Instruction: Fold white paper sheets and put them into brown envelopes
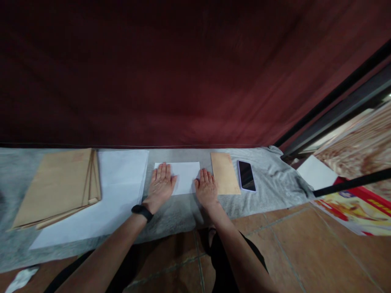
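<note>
A white sheet of paper, smaller than the sheets at the left and perhaps folded, lies flat on the grey cloth. My left hand rests palm down on its left end, fingers stretched out. On the right end lies my right hand, also flat with its fingers extended. Just right of that hand is a single brown envelope. Large white sheets are spread to the left of my left hand, partly under a stack of brown envelopes.
A phone lies right of the single envelope. The grey cloth covers a narrow surface against a dark red curtain. At the right stand a black bar and a colourful box. A white crumpled item is on the tiled floor.
</note>
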The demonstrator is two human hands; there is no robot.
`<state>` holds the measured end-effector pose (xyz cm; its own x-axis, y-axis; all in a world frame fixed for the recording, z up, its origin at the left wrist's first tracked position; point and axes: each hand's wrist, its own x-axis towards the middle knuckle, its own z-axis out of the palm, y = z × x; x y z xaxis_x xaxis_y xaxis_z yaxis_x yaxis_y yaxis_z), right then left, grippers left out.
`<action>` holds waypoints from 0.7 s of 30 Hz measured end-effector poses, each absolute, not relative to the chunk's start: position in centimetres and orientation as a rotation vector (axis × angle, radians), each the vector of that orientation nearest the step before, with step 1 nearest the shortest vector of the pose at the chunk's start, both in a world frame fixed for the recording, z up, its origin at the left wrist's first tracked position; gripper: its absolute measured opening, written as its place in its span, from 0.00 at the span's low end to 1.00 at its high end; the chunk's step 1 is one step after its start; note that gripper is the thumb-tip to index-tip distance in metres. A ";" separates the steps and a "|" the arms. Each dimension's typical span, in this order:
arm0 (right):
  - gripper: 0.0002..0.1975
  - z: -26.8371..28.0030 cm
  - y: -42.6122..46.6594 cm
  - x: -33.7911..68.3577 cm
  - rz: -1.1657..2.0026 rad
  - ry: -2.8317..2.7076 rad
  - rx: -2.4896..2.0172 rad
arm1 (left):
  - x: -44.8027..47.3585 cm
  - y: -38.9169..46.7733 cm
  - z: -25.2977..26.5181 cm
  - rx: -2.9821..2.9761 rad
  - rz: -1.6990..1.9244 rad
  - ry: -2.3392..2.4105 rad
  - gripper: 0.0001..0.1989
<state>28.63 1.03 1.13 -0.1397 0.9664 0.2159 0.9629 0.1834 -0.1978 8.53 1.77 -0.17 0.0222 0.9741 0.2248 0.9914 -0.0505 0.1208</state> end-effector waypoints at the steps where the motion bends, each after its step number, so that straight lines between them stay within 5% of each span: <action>1: 0.26 1.4 1.1 28.8 0.011 -2.148 -1.847 | 8.2 1.5 -0.3 -2.178 -0.400 -2.120 0.34; 8: 0.16 3.1 1.5 28.7 0.149 -1.990 -1.955 | 7.0 -0.2 -1.4 -2.125 -0.477 -2.155 0.37; 17: 0.03 2.7 2.9 28.6 0.736 -1.650 -1.750 | 6.6 -0.5 -1.4 -2.181 -0.578 -2.197 0.36; 21: 0.11 4.5 3.8 29.1 0.816 -1.492 -1.551 | 5.8 0.5 -0.5 -2.206 -0.832 -2.292 0.35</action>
